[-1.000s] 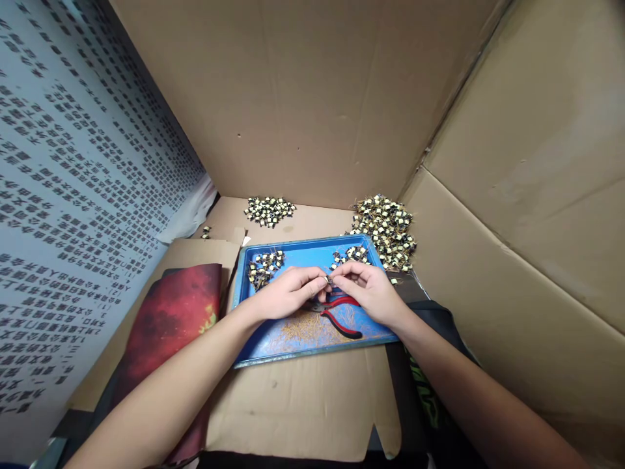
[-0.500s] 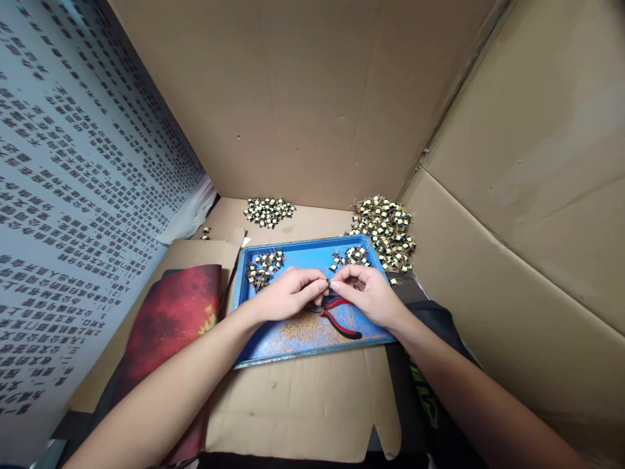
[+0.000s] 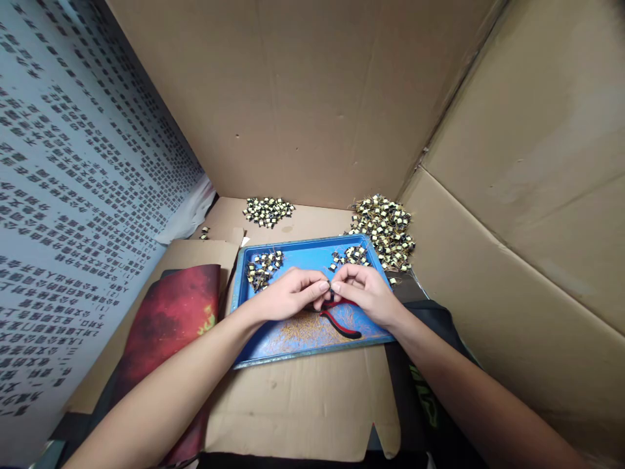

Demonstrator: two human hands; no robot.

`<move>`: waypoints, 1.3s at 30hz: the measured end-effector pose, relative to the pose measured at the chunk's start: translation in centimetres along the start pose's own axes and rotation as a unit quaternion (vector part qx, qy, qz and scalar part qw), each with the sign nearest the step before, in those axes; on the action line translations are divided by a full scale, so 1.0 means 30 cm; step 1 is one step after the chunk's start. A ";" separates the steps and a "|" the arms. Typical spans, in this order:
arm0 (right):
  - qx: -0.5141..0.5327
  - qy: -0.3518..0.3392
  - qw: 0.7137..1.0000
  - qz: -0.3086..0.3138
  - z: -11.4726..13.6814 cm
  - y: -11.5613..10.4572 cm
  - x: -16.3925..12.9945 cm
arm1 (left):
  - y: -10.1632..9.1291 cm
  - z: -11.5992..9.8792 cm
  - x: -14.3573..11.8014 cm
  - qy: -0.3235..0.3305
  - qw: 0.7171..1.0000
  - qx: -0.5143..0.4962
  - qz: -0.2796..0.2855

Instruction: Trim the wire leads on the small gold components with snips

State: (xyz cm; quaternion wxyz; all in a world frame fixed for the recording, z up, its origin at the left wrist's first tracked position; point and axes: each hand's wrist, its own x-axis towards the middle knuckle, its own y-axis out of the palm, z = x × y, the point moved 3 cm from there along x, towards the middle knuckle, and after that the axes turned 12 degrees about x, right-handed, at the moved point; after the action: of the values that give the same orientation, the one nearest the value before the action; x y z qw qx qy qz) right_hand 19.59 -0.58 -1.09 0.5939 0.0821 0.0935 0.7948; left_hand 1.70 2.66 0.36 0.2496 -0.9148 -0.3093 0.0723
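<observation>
Both hands pinching one small component [image 3: 331,291] between fingertips, left hand [image 3: 288,294] and right hand [image 3: 367,293] now drawn closer, lower over blue tray [image 3: 297,345]. Red-handled cutters [image 3: 342,322] just beneath; wire clippings [image 3: 300,327] alongside; heaped components [image 3: 385,229] beyond.

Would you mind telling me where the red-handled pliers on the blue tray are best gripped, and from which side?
Probably by the two red-and-black handles of the pliers, reached from above on the near right. The handles lie flat and splayed on the blue tray, free at their near ends, while the head sits hidden under the left hand and right hand.
</observation>
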 end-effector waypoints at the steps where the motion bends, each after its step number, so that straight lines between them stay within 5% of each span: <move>1: 0.009 0.003 1.000 0.003 0.000 0.000 0.000 | 0.000 -0.001 -0.001 0.004 1.000 -0.001 0.003; 24: 0.040 0.039 0.998 -0.017 -0.003 0.011 0.004 | -0.011 0.005 -0.009 0.001 0.998 0.024 0.051; 33: -0.073 0.010 0.997 0.001 0.007 0.008 0.013 | -0.023 -0.037 -0.006 0.082 0.975 0.207 -0.010; 39: -0.098 0.026 0.995 0.011 0.047 -0.009 0.031 | -0.024 -0.020 -0.017 0.057 0.994 0.093 -0.004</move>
State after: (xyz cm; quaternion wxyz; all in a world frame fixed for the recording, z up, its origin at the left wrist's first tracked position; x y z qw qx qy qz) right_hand 19.92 0.45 0.23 0.5879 0.0040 0.0296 0.8084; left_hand 1.08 2.60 1.22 0.3513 -0.8891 -0.2897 0.0474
